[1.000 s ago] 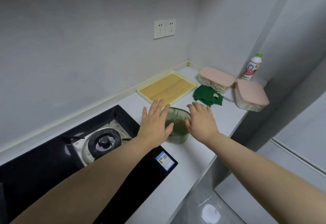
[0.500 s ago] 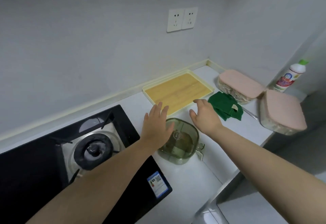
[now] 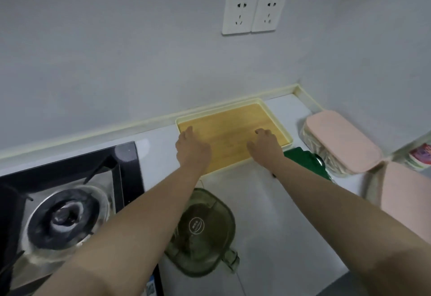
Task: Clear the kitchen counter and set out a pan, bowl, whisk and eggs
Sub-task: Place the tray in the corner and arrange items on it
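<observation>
Bamboo-floored rectangular tray with a cream plastic rim (image 3: 228, 130): sits against the back edge of the white kitchen counter (image 3: 268, 202), toward its far right corner. By my reading it is not yet lifted.

Progress, as I judge it from my feed: early. The counter is not cleared. No pan, bowl, whisk or eggs are anywhere in view, so all four are left to fetch.

Items on the counter awaiting removal:
- translucent olive-green plastic container with a side latch (image 3: 205, 232), near the front edge, just beside the black glass gas hob (image 3: 63, 214);
- dark green folded cloth (image 3: 305, 160), just beside the tray's near right corner;
- pink-lidded pale tub (image 3: 342, 142), at the right end near the back edge;
- second pink-lidded tub (image 3: 405, 195), at the right edge, partly cut off by my frame.

Left hand (image 3: 192, 150): over the tray's left end, fingers extended and loosely apart, gripping nothing.

Right hand (image 3: 264, 145): over the tray's right half, fingers a little bent, nothing enclosed.

Both hands are blurred. I cannot tell whether the fingertips rest on the wood or hover just above it.
</observation>
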The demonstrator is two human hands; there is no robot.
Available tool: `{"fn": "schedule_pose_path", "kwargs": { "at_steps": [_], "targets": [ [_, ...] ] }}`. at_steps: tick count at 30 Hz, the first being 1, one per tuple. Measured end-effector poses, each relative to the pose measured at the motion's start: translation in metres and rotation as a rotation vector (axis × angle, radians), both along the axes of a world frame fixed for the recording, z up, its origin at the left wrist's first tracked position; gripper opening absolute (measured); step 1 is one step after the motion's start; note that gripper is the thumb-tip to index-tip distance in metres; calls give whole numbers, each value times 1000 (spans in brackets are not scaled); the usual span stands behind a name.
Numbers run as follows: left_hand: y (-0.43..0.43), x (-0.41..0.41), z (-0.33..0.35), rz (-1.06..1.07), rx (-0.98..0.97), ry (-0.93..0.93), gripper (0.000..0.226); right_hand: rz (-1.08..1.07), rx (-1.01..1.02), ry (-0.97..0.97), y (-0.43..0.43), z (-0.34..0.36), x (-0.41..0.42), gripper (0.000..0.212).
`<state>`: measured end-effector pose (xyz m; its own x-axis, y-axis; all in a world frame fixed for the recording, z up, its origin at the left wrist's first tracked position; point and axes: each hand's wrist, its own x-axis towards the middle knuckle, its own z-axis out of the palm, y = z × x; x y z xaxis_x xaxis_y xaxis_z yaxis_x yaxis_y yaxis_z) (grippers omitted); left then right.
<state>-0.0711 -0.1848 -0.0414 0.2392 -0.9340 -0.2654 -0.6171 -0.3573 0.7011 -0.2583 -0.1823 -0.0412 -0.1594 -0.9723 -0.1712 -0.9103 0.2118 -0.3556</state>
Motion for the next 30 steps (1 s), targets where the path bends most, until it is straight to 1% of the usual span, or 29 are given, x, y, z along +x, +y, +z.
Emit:
{"fn": "schedule_pose_path", "kwargs": {
  "at_steps": [2, 4, 7, 9, 11, 15, 18, 23, 26, 30],
  "targets": [
    [-14, -4, -9, 52, 101, -59, 68, 25, 39, 32, -16, -13, -15, 51],
    [-24, -5, -19, 86, 194, -47, 71, 46, 59, 80, -29, -25, -30, 49],
    [-32, -3, -35, 105, 277, -36, 74, 14, 55, 155, -46, -35, -48, 45],
    [-34, 1, -42, 87, 264, -92, 65, -37, 65, 222, -55, -41, -59, 46],
    [-37, 5, -46, 60, 226, -154, 49, -76, 69, 249, -64, -47, -69, 49],
    [-41, 19, -54, 15, 213, -232, 28, -123, 47, 221, -79, -56, -77, 52],
    [-41, 29, -64, 11, 178, -245, 15, -145, 9, 215, -89, -59, -82, 50],
    [-42, 33, -66, 10, 124, -237, 8, -214, 7, 193, -102, -62, -91, 32],
    [-39, 32, -66, 30, 107, -221, 9, -274, 11, 190, -105, -66, -94, 27],
    [-42, 33, -64, 32, 137, -216, 12, -326, 42, 190, -107, -65, -103, 23]
  ]
}}
